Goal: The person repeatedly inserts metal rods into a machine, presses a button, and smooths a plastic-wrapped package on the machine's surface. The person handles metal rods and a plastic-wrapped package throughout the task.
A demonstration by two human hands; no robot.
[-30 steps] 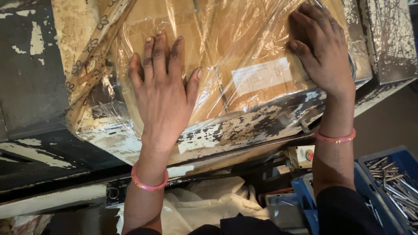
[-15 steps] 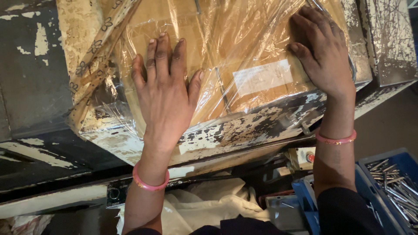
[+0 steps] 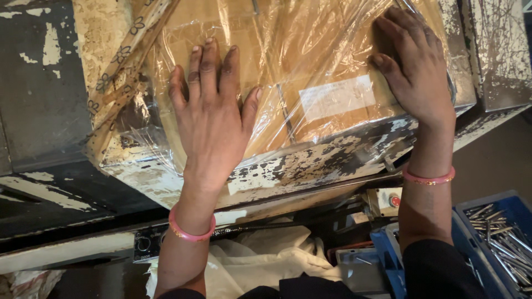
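While both hands lie flat, they press down on a brown box (image 3: 310, 83) wrapped in clear plastic (image 3: 327, 39). The box sits on top of an old metal machine (image 3: 310, 163) with white paint peeling off, and it fills most of the top.

The left hand (image 3: 213, 119) is spread wide on the near left part of the box. Its fingers (image 3: 208, 63) point away from the person and its thumb sticks out to the right. It holds nothing; the palm just rests on the plastic. A pink bangle (image 3: 191, 230) is on the left wrist.

The right hand (image 3: 415, 66) lies on the far right corner of the box. Its fingers are bent a little and close together, pressing the plastic down. It does not grab anything either. Another pink bangle (image 3: 428, 178) is on that wrist.

A white label (image 3: 335, 97) is stuck on the box between the two hands, under the plastic. A strip of tape (image 3: 119, 66) with flower shapes runs along the left side of the box.

Below the machine, a small box with a red button (image 3: 394, 200) sits near the right arm. A blue bin (image 3: 499, 232) full of metal pins is at the bottom right. A white cloth (image 3: 260, 260) lies low in the middle, near the person's dark sleeves.
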